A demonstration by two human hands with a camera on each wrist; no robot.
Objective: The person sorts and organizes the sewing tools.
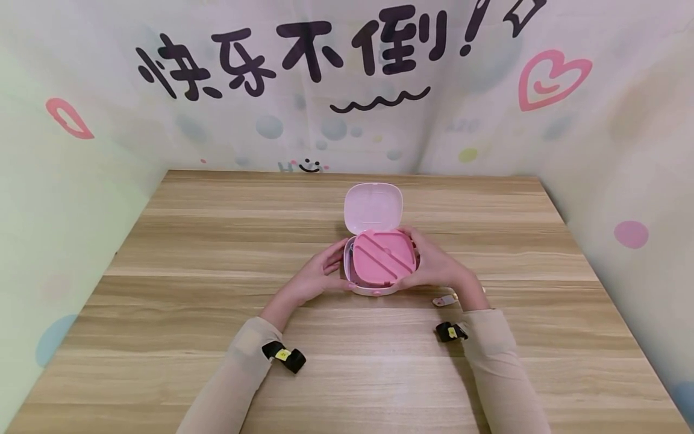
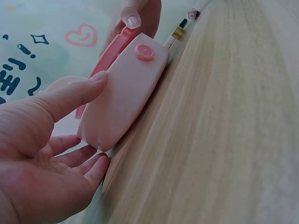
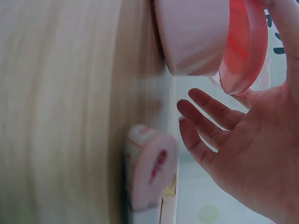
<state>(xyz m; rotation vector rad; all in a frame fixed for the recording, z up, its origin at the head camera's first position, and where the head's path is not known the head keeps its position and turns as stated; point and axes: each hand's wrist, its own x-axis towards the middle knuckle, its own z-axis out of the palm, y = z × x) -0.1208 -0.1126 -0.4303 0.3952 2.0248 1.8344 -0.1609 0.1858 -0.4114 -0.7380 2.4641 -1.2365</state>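
A pale pink case (image 1: 376,292) sits on the table with its lid (image 1: 373,208) raised at the back. My left hand (image 1: 314,278) grips the case's left side, thumb on the front wall (image 2: 112,93) and fingers round the end. Above the case's opening, a darker pink inner tray (image 1: 384,258) with diagonal grooves lies tilted, its right side higher. The right hand (image 1: 434,259) holds this tray (image 3: 252,46) by its right edge between thumb and index finger, the other fingers spread loosely. A round pink button (image 2: 144,52) marks the case's front. Most of the case's contents are hidden under the tray.
Beside my right wrist lies a small white piece with a pink print (image 1: 444,299), rounded at one end (image 3: 154,168). A gold glittery band (image 2: 178,32) shows near it. A printed cloth backdrop (image 1: 303,132) stands behind the wooden table (image 1: 217,229).
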